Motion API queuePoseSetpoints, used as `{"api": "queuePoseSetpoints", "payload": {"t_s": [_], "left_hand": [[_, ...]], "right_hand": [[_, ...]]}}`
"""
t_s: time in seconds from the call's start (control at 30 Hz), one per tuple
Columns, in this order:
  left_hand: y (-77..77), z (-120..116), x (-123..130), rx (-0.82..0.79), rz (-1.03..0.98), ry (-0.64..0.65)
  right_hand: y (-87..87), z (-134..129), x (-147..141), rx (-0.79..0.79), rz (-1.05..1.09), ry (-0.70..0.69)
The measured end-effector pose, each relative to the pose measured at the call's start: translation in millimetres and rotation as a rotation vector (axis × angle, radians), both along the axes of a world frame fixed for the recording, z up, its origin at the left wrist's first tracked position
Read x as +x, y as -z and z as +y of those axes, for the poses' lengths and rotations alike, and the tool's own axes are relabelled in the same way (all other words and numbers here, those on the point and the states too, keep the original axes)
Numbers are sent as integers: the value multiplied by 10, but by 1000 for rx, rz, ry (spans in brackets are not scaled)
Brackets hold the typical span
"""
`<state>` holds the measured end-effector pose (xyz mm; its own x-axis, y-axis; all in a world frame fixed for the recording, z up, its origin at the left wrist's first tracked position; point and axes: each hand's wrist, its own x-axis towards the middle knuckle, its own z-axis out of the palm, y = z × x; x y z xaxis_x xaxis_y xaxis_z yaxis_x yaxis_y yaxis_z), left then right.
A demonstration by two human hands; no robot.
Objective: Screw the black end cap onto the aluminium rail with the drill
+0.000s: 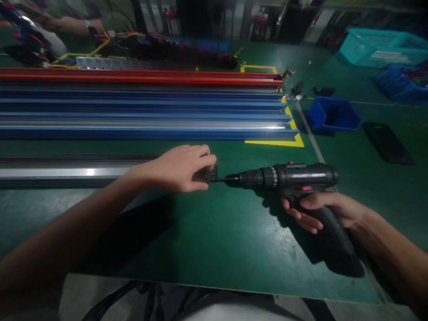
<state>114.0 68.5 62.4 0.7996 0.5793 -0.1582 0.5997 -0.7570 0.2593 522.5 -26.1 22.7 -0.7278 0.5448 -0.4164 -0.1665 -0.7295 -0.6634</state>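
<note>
My right hand (321,209) is wrapped round the handle of a black cordless drill (301,175), which lies level and points left. A long thin driver bit (224,179) reaches from its chuck to a small black end cap (211,174). With thumb and fingers, my left hand (185,169) grips this end cap at the right end of a long silver-and-dark metal profile (67,173). The bit's tip meets the cap's outer side; whether a screw is there is too small to tell. My left hand hides the joint between cap and profile.
Several blue profiles (133,133) and a red profile (150,79) lie side by side beyond. At right are a blue bin (334,115), a dark phone-like slab (388,142) and a turquoise basket (377,44). Another person's hand (72,26) is at the far left near wiring.
</note>
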Motion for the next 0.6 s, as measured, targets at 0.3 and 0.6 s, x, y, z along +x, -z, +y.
{"api": "queuePoseSetpoints", "payload": {"t_s": [0.3, 0.6], "left_hand": [[-11, -6, -3, -1, 1, -7], [0, 1, -1, -7, -1, -14]], "right_hand": [[-27, 16, -30, -6, 11, -1], [-25, 13, -25, -16, 11, -1]]}}
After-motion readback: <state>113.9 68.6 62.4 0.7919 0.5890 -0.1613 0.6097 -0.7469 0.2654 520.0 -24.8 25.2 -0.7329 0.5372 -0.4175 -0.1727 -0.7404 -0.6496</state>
